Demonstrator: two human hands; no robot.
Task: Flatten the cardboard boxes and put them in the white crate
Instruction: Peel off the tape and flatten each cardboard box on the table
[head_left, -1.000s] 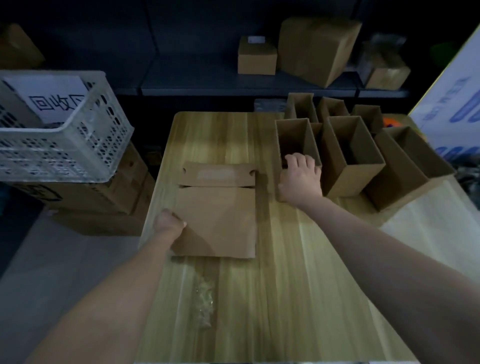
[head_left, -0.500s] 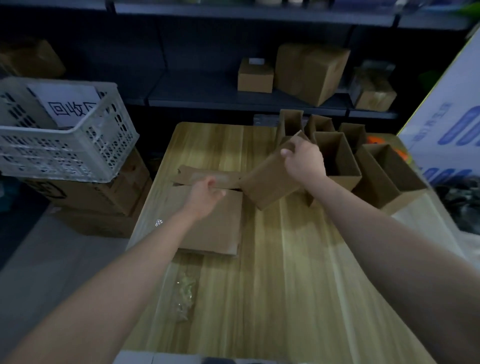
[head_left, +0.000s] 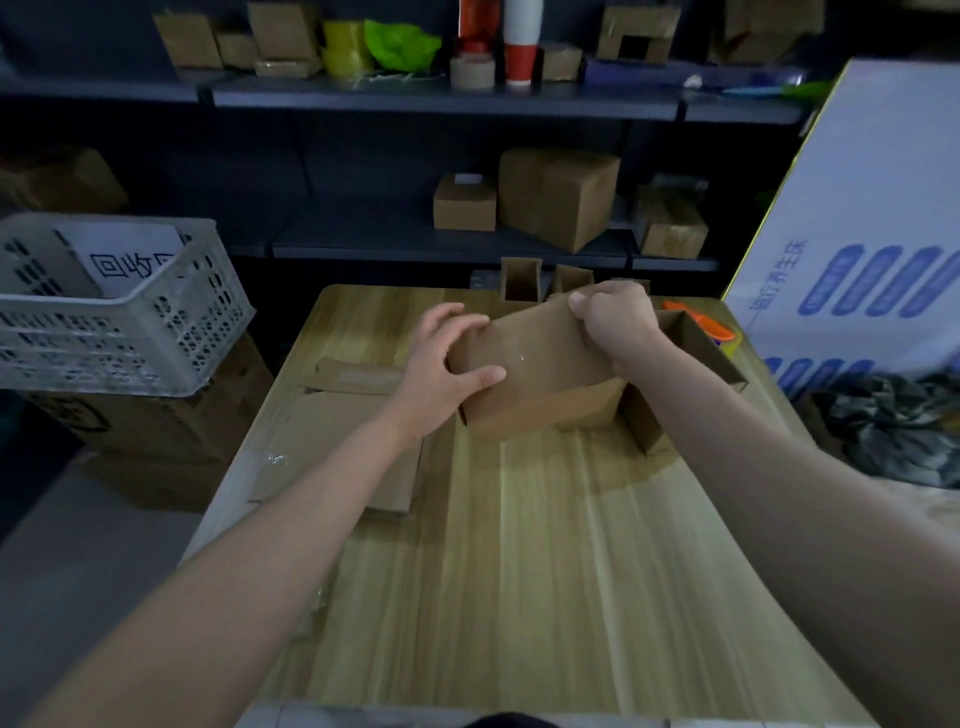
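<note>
Dark metal shelving (head_left: 415, 98) fills the back of the room, its boards loaded with sealed brown cartons and rolls of tape. Below it runs the pale wooden table (head_left: 545, 545), smooth, with long grain lines. A tall glossy white-and-blue carton (head_left: 857, 234) leans at my right. At my left, off the table and well apart from my hands, the white crate (head_left: 130, 332) sits on stacked cartons. It is rigid plastic with perforated walls.

One flattened box (head_left: 332, 431) lies on the table's left half, a thin matte sheet with its flap out. Several open boxes (head_left: 521, 280) stand upright at the far right edge, tall and square-mouthed.

The held box (head_left: 540, 374) is between my hands above the table, tilted, plain kraft card with crisp folded edges. It has not collapsed yet. My left hand (head_left: 441, 369) grips its left end, thumb across the near face and fingers curled over the edge behind. My right hand (head_left: 615, 317) pinches the upper far corner.

As I judge it, I am at the flattening step for this second box. The next move calls for pushing opposite corners toward each other so the walls fold along their creases — then pressing it down flat.
</note>
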